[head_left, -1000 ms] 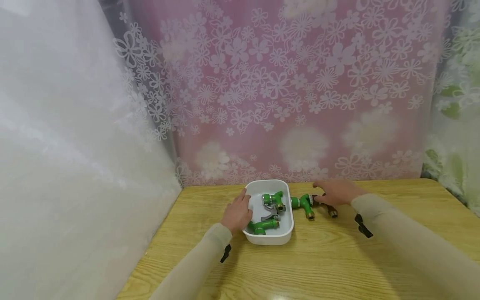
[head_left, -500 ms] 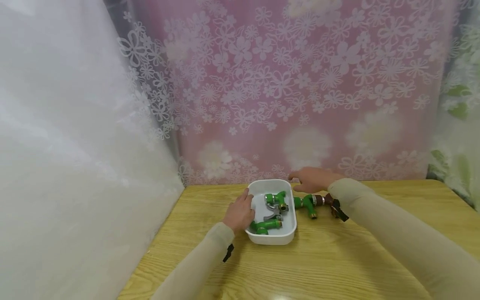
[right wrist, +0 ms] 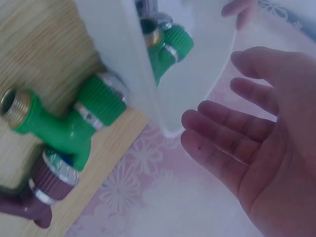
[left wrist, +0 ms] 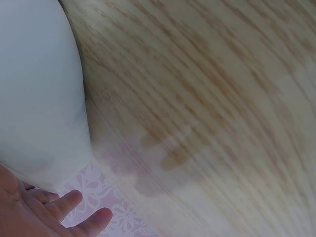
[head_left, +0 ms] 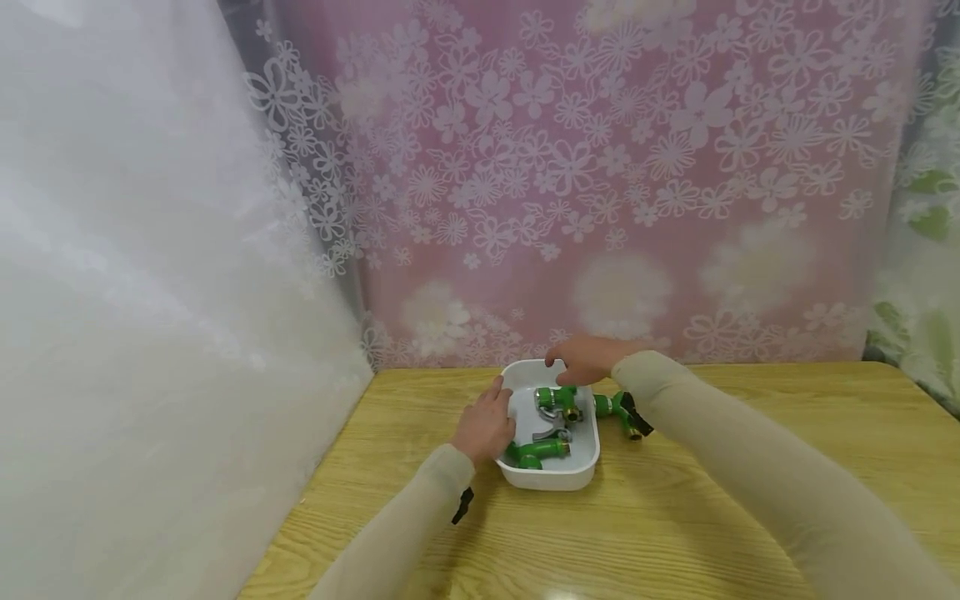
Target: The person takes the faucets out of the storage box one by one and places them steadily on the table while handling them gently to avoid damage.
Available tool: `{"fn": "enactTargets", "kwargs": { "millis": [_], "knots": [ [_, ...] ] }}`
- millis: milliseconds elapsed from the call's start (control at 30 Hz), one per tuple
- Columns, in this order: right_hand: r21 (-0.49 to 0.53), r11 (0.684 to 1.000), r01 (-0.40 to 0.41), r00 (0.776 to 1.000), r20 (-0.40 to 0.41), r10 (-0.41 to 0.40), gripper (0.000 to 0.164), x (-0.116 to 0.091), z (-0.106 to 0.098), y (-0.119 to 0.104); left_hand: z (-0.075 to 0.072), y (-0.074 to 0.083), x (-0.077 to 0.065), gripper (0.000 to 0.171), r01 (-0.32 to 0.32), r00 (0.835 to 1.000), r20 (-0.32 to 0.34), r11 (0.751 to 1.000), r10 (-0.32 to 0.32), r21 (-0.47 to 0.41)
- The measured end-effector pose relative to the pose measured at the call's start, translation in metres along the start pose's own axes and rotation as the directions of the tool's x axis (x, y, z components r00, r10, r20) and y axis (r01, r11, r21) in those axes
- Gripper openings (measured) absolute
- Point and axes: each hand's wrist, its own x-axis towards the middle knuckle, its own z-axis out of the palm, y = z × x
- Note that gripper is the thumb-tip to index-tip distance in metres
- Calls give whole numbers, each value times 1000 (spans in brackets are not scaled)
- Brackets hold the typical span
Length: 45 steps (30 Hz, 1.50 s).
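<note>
My left hand [head_left: 483, 425] grips the left rim of a white tub [head_left: 553, 481], fingers outside the wall and thumb inside. The right hand [head_left: 588, 358] is over the tub's back right corner, fingers spread and holding nothing in the right wrist view. Inside the tub lie a green tap [head_left: 555, 397] at the back, a grey tap [head_left: 553, 432] in the middle and another green tap [head_left: 543, 450] in front. Beside the tub's right wall lies a further green tap [right wrist: 64, 131] with a brass outlet; a brown tap [right wrist: 52, 180] is close to it, hidden by my sleeve in the head view.
The wooden table [head_left: 675, 517] extends in front and to the right. A pink floral curtain [head_left: 600, 192] hangs right behind its back edge. White sheeting [head_left: 150, 292] hangs along the left side, and a green-leaf patterned curtain [head_left: 926, 250] on the right.
My right hand has moved left from over the brown tap to the tub's back right corner. Its sleeve now covers the brown tap. The left hand stays at the rim.
</note>
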Motion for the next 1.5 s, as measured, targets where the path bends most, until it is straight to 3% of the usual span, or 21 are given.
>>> {"fn": "enactTargets", "kwargs": {
  "millis": [467,633,867,1133,1367,1500],
  "knots": [
    [2,999,-39,998,40,39,44,35,24,-12,-4,2,-3,51,-10,1000,1,1000,10,-8],
    [10,997,-75,996,44,74,43,37,28,-18,-2,0,-3,50,-20,1000,-10,1000,20,-1],
    [-62,995,-74,995,61,77,43,41,30,-23,0,0,-2,50,-19,1000,-12,1000,19,4],
    [-46,984,-169,979,106,174,44,46,37,-19,-4,3,-4,49,-17,1000,-15,1000,17,3],
    [-103,985,-135,985,98,145,42,52,48,-10,-1,2,-3,49,-9,1000,-21,1000,9,15],
    [-79,986,-147,983,104,154,46,54,52,-7,-1,2,-3,50,-9,1000,-11,1000,9,13]
  ]
}}
